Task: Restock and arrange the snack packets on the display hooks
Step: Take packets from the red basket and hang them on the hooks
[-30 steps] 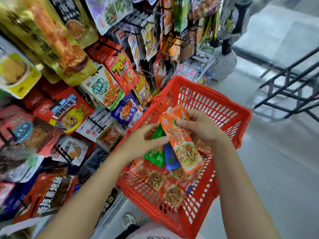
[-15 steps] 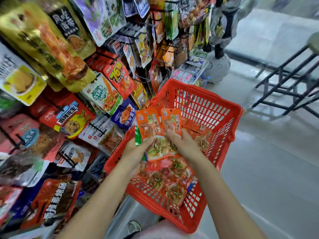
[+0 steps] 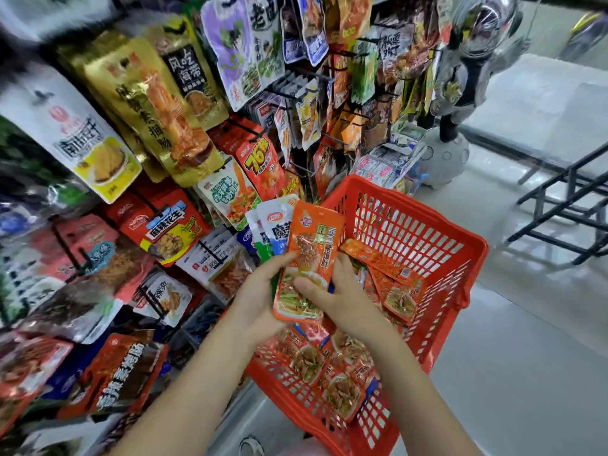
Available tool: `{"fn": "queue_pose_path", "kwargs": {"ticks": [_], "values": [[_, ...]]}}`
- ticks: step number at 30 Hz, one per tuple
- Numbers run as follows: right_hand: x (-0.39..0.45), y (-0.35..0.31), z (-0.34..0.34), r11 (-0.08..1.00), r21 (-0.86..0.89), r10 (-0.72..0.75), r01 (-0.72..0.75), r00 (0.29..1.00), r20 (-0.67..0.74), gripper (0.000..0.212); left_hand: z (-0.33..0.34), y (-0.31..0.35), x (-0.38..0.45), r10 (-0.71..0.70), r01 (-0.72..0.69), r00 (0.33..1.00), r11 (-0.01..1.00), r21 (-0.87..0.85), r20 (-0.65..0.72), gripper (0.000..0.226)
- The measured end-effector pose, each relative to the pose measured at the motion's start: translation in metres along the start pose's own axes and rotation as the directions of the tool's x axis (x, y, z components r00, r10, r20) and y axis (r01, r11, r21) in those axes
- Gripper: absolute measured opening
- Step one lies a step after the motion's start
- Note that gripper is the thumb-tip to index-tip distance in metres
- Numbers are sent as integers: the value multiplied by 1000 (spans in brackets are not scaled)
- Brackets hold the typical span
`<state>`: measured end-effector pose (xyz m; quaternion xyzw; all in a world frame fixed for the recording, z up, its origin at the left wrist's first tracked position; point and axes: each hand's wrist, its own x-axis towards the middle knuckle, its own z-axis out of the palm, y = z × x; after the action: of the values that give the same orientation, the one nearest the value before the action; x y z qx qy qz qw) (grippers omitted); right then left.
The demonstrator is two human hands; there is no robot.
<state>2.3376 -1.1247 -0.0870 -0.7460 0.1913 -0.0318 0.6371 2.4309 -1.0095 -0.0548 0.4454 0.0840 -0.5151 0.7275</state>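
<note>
Both my hands, left (image 3: 260,297) and right (image 3: 339,297), grip a fanned stack of packets (image 3: 309,261) above the basket (image 3: 437,258); a loose pinch could spill them before hooking.

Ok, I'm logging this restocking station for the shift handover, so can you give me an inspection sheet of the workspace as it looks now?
Surface: pale glossy floor; no table seen.
Job's things: orange snack packet held upright in front of white-and-blue packets; more orange packets lie loose in the red basket; display hooks crowded with hanging packets.
Clutter: nothing seen apart from the stock.
Grippers: left hand holds the fanned packets from the left; right hand pinches the orange packet, thumb on its front.
Cables: nothing seen.
Surroundings: silver astronaut figure on a grey ball base; black metal frame at right.
</note>
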Motion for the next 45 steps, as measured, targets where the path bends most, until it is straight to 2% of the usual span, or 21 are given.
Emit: {"fn": "queue_pose_path", "kwargs": {"ticks": [2,6,11,13,15,16,18,19,21,23,25,28,31,32,34,36,39,40,42,43,45], "values": [[4,-17,-7,998,-23,-52,53,998,44,62,1,11,-9,21,-21,1000,999,42,5,40],[10,-57,-8,990,4,-141,141,988,62,90,5,37,-32,110,-111,994,993,51,19,44],[13,-116,15,963,-12,-265,268,957,117,99,10,74,-77,305,-300,952,944,135,-18,26],[11,-136,29,954,-15,-295,300,945,143,106,10,89,-104,439,-415,897,874,253,-47,16],[6,-165,49,940,44,-342,340,924,172,94,3,104,-132,560,-507,823,800,321,-97,9],[3,-180,60,923,78,-385,377,907,173,80,-1,113,-147,618,-556,779,759,337,-108,13],[-1,-207,84,904,130,-423,407,896,137,35,-10,132,-175,718,-664,693,673,327,-70,31],[-9,-228,98,890,111,-454,442,880,139,25,-14,143,-192,760,-711,647,629,315,-58,41],[-16,-268,134,855,83,-519,513,851,85,22,-21,164,-231,826,-779,558,554,293,-79,66],[-26,-304,166,798,84,-601,596,798,47,24,-30,184,-271,852,-804,518,514,298,-72,63],[-35,-336,192,743,121,-666,658,746,30,34,-39,202,-310,874,-808,485,457,372,-18,62],[-42,-373,216,686,159,-722,710,691,30,59,-49,227,-359,908,-828,415,354,435,51,86],[-50,-406,233,657,165,-743,735,669,-20,70,-51,247,-399,921,-832,382,306,463,79,67],[-51,-415,237,642,169,-753,748,657,-44,59,-51,253,-407,931,-836,356,281,471,76,56],[-50,-432,242,601,177,-779,779,621,-92,22,-49,264,-421,968,-859,243,181,479,69,25],[-48,-448,242,571,178,-800,801,592,-99,20,-44,275,-432,990,-857,133,94,507,41,5],[-44,-476,234,590,158,-796,792,603,-50,45,-46,296,-442,1000,-860,1,17,511,-32,12],[-42,-485,231,604,162,-787,780,616,-35,50,-45,303,-444,999,-863,-24,2,505,-45,25],[-28,-504,225,593,139,-797,793,603,-35,34,-42,312,-448,998,-876,-51,-24,481,-43,62],[-23,-514,223,579,116,-809,807,587,-45,33,-39,315,-448,998,-882,-49,-24,471,-42,76],[-17,-531,221,551,75,-827,831,556,-79,35,-37,322,-448,999,-888,-26,-5,460,-39,84]]}}
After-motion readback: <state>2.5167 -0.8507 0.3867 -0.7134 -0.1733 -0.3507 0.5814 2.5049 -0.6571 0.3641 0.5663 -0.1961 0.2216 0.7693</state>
